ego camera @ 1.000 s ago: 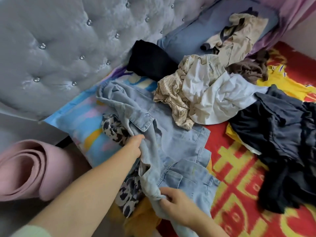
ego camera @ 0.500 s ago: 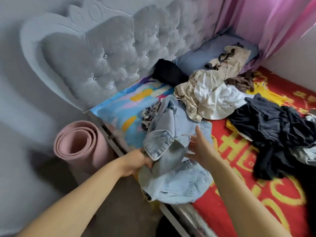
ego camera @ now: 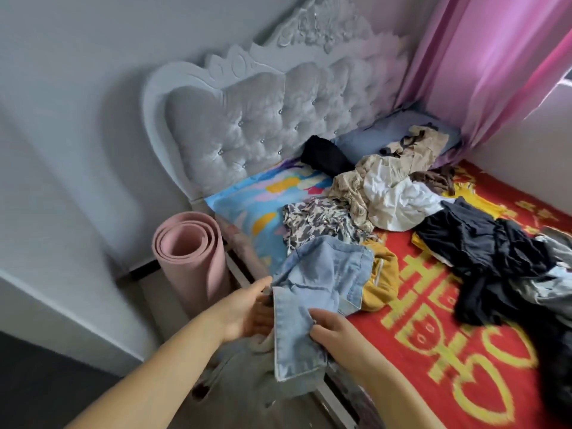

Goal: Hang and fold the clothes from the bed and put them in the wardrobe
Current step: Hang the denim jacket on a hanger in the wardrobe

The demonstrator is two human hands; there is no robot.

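A pair of light blue jeans (ego camera: 322, 274) hangs bunched over the bed's near edge, lifted off the red and yellow bedspread (ego camera: 433, 351). My left hand (ego camera: 247, 308) holds the jeans from the left, palm turned up under the fabric. My right hand (ego camera: 328, 329) grips a hanging denim panel from the right. Behind the jeans lie a leopard-print garment (ego camera: 312, 218), a mustard garment (ego camera: 382, 280), a cream and white heap (ego camera: 387, 193) and a black garment (ego camera: 483, 243).
A rolled pink mat (ego camera: 188, 258) stands on the floor beside the bed. The grey tufted headboard (ego camera: 278, 125) rises behind a colourful pillow (ego camera: 257, 209) and a blue pillow (ego camera: 374, 134). Pink curtains (ego camera: 495, 57) hang at the right.
I have stepped back and the view has widened. The jeans have come off the pile toward the bed's edge, uncovering the leopard-print and mustard garments. My right hand now grips the denim.
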